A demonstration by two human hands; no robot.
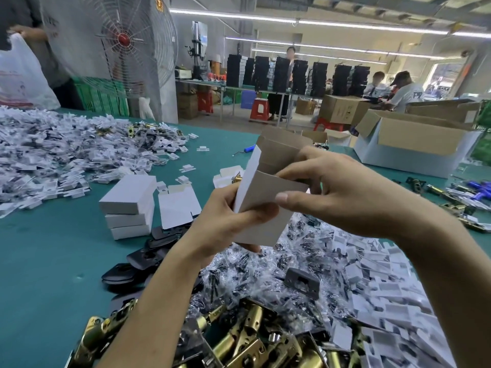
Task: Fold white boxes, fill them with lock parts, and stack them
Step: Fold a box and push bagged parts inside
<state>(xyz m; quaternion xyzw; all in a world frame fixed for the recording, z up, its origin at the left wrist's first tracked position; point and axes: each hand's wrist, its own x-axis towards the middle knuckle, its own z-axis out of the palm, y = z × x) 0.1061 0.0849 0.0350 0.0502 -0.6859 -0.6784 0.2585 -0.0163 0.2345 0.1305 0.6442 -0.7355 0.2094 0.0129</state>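
A small white box (265, 192) with a grey-brown inside is held up at the centre, its top flaps standing open. My left hand (228, 229) grips its lower body from the left and beneath. My right hand (332, 187) pinches the near top flap, thumb on the outside and fingers over the rim. Three closed white boxes (127, 208) are stacked on the green table (53, 274) to the left, with a flat unfolded box blank (179, 205) beside them. Brass latch bodies (247, 333) and bagged screw packs (265, 274) lie below my arms.
Heaps of white plastic parts (53, 155) cover the left and the right front (385, 288). Black plates (143, 258) lie near the stack. An open cardboard carton (414, 139) stands at the right. A large fan (125, 41) and other workers are behind.
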